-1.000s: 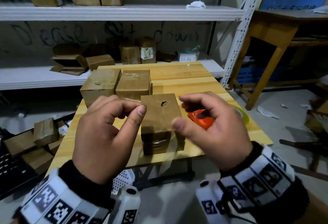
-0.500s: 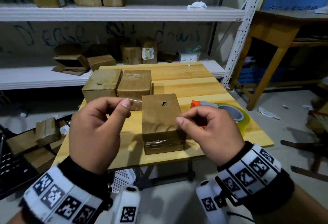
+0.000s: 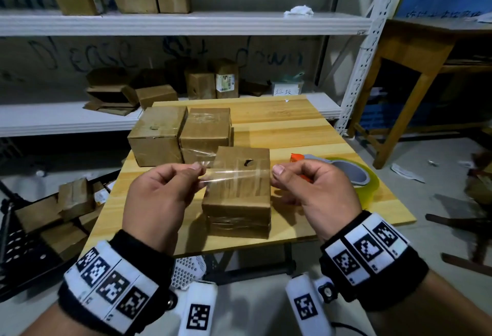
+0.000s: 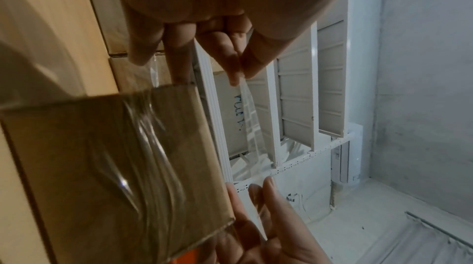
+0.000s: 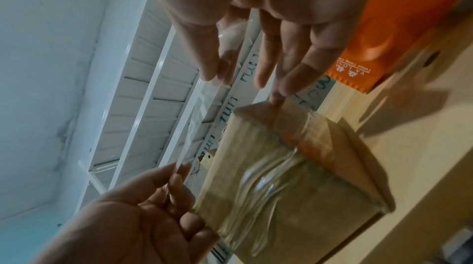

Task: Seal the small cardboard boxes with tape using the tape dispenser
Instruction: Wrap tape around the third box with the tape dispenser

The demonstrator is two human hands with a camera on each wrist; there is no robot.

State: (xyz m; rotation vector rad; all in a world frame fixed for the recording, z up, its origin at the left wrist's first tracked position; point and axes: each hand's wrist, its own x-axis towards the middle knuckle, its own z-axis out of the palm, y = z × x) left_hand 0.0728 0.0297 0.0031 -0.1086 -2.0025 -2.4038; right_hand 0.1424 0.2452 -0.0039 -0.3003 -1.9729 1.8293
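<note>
A strip of clear tape (image 3: 237, 174) is stretched flat between my two hands, just above the nearest small cardboard box (image 3: 237, 202). My left hand (image 3: 198, 168) pinches its left end between thumb and fingers, and my right hand (image 3: 275, 173) pinches its right end. The box stands at the table's front edge with a small hole in its top and wrinkled tape on its front face (image 5: 268, 183). The orange tape dispenser (image 3: 298, 157) lies on the table behind my right hand, with its greenish roll (image 3: 354, 176) to the right. The left wrist view shows the strip (image 4: 253, 126) running from my left fingertips (image 4: 234, 78).
Two more taped boxes (image 3: 157, 136) (image 3: 206, 128) stand side by side behind the near box on the wooden table (image 3: 279, 128). White metal shelves (image 3: 186, 23) behind hold more cartons. A wooden table (image 3: 415, 48) stands at the right, and flattened cartons (image 3: 61, 210) lie on the floor at the left.
My hands have moved apart, down and toward me, and the tape strip now spans the gap between them. The dispenser, hidden by my right hand before, now lies in view.
</note>
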